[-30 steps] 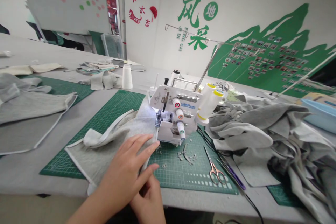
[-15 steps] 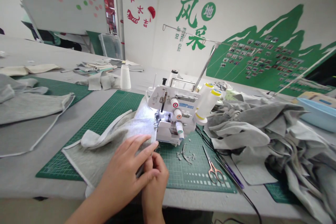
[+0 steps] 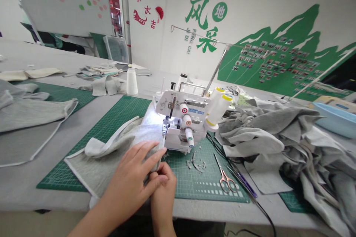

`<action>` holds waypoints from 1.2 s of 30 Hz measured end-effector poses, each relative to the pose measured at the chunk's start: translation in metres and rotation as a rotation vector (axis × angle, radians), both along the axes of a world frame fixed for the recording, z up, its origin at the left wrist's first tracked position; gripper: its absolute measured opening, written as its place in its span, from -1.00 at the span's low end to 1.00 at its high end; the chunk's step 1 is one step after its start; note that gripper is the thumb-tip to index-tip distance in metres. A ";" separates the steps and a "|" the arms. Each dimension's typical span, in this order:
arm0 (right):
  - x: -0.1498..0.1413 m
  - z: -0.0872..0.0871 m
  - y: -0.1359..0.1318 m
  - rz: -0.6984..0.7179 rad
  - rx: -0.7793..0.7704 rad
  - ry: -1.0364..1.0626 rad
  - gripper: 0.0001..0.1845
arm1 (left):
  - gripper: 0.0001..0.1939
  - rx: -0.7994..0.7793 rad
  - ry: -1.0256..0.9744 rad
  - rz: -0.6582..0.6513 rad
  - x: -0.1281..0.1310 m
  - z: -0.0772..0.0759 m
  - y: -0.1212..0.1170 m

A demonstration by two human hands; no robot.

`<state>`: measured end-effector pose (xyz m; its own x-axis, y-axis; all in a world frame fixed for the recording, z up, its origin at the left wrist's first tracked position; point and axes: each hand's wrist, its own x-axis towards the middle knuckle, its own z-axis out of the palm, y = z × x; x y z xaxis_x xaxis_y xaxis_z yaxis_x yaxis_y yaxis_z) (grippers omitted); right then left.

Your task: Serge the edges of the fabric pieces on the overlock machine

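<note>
A white overlock sewing machine stands on a green cutting mat, its lamp lit over the needle area. Light grey knit fabric with a pale stitched edge lies under the presser foot and spreads to the left. My left hand rests flat on this fabric just in front of the foot, fingers stretched out and thumb over my right hand. Below it, my right hand is closed, its curled fingers at the near edge of the fabric. Part of its grip is hidden behind my left thumb.
Scissors and purple-handled tweezers lie right of the machine, beside black cables and thread scraps. Grey fabric is heaped farther right, near a blue basin. A white thread cone stands behind the mat.
My right hand's fingers have curled and shifted slightly down, showing more of the fabric edge between the hands. My left hand stays nearly in place; the whole view shifts slightly.
</note>
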<state>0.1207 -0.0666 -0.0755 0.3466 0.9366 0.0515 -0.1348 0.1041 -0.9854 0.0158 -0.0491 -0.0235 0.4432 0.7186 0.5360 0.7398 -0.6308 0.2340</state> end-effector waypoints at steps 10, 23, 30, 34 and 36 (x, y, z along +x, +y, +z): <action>-0.003 -0.005 -0.005 0.050 0.017 0.028 -0.75 | -0.50 0.012 0.010 0.000 0.001 0.001 0.010; -0.003 -0.012 -0.007 -0.017 0.029 0.010 -0.65 | -0.45 0.087 0.071 0.013 0.008 0.003 0.024; 0.000 -0.013 -0.007 0.077 -0.007 -0.086 -0.77 | -0.47 0.067 0.030 0.012 0.009 -0.001 -0.008; -0.001 -0.010 -0.007 0.122 0.001 -0.042 -0.82 | -0.44 0.052 0.010 0.042 0.012 -0.005 -0.011; -0.001 -0.011 -0.007 0.119 0.007 0.012 -0.83 | -0.43 0.050 0.007 0.051 0.013 -0.006 -0.008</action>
<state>0.1196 -0.0740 -0.0864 0.2333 0.9708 0.0553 -0.1582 0.0940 -0.9829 0.0291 -0.0571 -0.0291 0.4109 0.7128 0.5684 0.7726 -0.6032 0.1980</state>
